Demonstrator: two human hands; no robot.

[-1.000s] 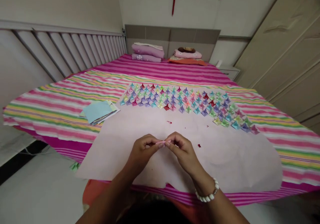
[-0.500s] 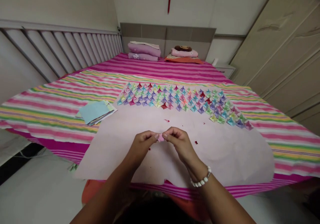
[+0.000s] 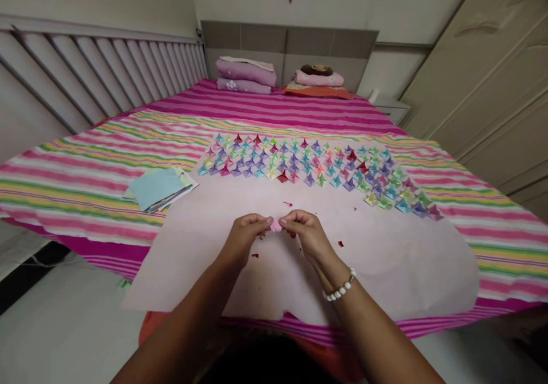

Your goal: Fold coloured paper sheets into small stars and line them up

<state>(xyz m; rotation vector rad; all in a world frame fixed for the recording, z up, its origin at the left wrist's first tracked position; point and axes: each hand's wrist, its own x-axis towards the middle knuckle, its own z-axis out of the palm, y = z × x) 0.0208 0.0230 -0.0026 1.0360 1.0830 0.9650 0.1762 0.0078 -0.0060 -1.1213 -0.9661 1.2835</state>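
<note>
A small pink folded paper piece (image 3: 276,224) is pinched between my two hands, above the large pale pink sheet (image 3: 192,270). My left hand (image 3: 247,233) grips its left side with thumb and forefinger. On its right side, my right hand (image 3: 305,233) does the same; a white bead bracelet (image 3: 339,291) circles that wrist. Beyond the hands, rows of small folded paper shapes (image 3: 309,179) in many colours cover the far part of the sheet. Dark red scraps (image 3: 341,243) lie around the hands, and some holes or scraps there are too small to tell apart.
A stack of paper squares (image 3: 156,189), light blue on top, lies left of the sheet on the striped bedspread (image 3: 85,173). Folded bedding (image 3: 246,76) is piled by the headboard (image 3: 244,41). A railing (image 3: 128,70) runs along the left, a wardrobe (image 3: 483,81) along the right.
The view has tilted down slightly. Both hands keep the pink paper pinched at nearly the same spot, with more of its lower edge showing now.
</note>
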